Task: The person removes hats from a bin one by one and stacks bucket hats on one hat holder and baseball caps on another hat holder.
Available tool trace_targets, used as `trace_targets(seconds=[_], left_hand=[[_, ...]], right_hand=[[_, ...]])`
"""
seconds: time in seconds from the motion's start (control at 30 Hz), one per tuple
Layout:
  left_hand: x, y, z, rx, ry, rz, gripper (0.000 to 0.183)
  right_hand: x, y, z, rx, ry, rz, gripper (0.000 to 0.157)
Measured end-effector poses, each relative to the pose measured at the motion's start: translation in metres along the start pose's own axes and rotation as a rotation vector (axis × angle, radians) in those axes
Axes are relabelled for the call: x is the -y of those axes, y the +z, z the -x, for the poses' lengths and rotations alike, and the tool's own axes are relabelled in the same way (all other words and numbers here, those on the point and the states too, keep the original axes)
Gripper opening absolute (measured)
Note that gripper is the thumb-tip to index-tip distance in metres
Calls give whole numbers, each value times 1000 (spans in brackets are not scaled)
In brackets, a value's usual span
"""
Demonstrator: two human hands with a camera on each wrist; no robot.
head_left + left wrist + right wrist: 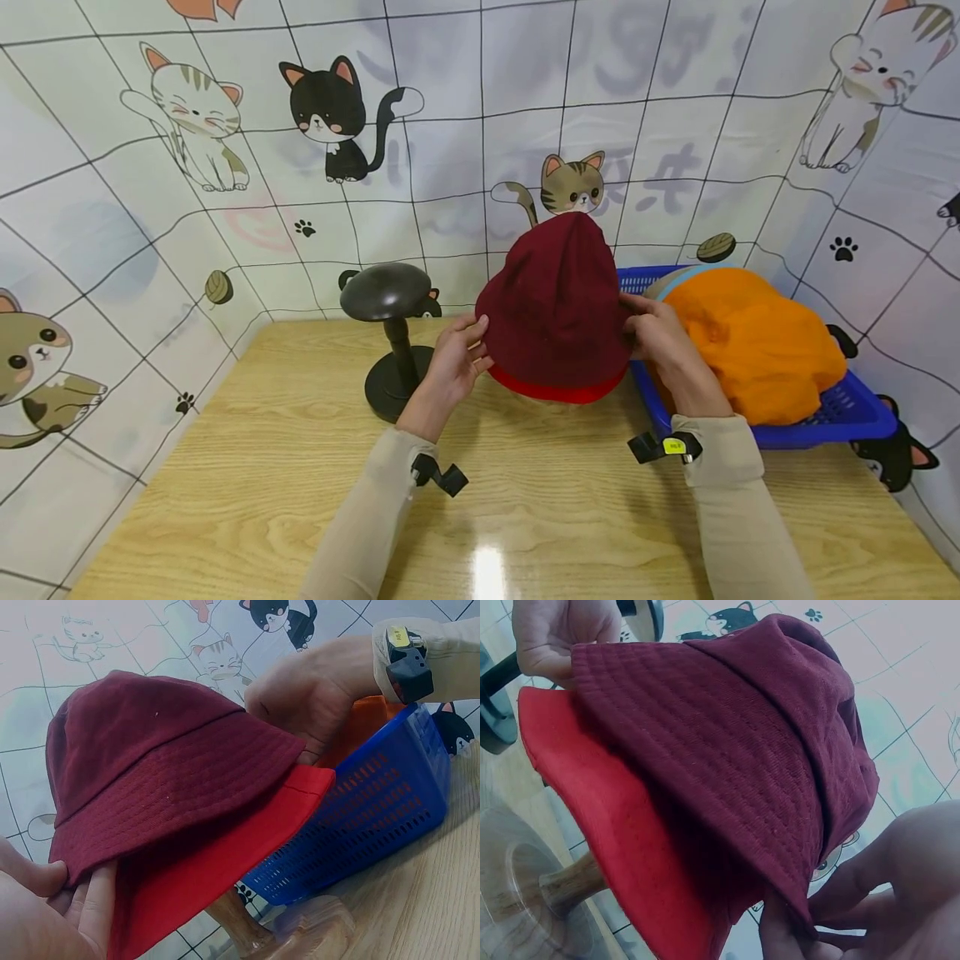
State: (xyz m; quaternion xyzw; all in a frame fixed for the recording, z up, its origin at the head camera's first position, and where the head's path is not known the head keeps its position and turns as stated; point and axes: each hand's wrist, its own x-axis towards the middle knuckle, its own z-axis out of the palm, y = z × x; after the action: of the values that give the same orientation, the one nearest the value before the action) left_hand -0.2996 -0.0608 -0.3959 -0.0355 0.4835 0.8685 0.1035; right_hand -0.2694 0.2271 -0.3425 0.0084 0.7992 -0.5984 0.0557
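A maroon bucket hat (555, 300) is held brim down between both hands. My left hand (454, 354) pinches its brim at the left, thumb outside and fingers under the edge, as the left wrist view shows. On the opposite side my right hand (663, 337) pinches the brim between thumb and fingers. Below the maroon brim shows a bright red hat brim (622, 810), mostly covered by the maroon hat. Under both hats, a wooden stand (574, 885) with a round base shows in the wrist views.
A black hat stand (386, 292) with a domed top stands left of the hats. To the right, a blue perforated basket (825, 429) holds an orange hat (757, 342) and other hats. Behind the wooden table (300, 483) rises a wall covering (450, 175) printed with cats.
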Motion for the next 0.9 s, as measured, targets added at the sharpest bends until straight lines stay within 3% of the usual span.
trace_targets(seconds=[0.33,0.9], left_hand=[[4,-3,-3,-4,-29,-9,8],[9,-11,-9,-5,-60,-15,11]], right_hand=[[-4,3,-1,35,-23,86,67],[-6,3,-4,94,-23,191,46]])
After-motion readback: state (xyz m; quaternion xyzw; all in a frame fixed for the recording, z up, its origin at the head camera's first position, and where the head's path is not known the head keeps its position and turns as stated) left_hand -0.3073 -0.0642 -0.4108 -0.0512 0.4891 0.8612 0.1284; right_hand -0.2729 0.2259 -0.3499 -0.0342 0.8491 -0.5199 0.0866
